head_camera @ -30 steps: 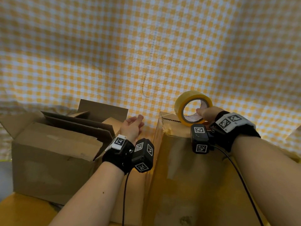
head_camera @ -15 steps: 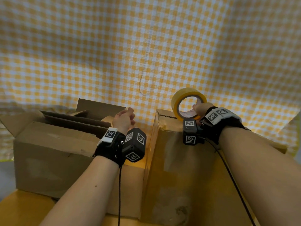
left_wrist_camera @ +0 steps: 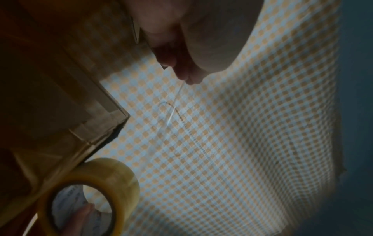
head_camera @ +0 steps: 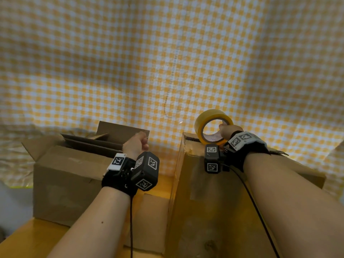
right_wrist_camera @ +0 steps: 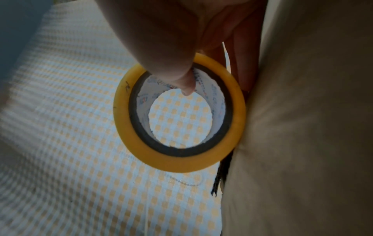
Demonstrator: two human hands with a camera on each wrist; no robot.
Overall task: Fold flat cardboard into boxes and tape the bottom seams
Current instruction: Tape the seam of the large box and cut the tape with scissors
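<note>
A tall cardboard box stands in front of me on the right. At its far top edge my right hand grips a yellow tape roll, thumb through the core and fingers outside. The roll is on edge against the box wall. My left hand hovers in the gap left of this box, fingers curled. Its fingertips pinch a thin clear strip, apparently tape seen edge-on. The roll also shows in the left wrist view.
A second cardboard box with open flaps and flat cardboard inside stands at the left. Both boxes rest on a yellow table. A yellow-and-white checked cloth hangs close behind them.
My left hand went from straight fingers to curled, pinching fingers and stayed between the boxes. The right hand kept the roll at the box's far top edge.
</note>
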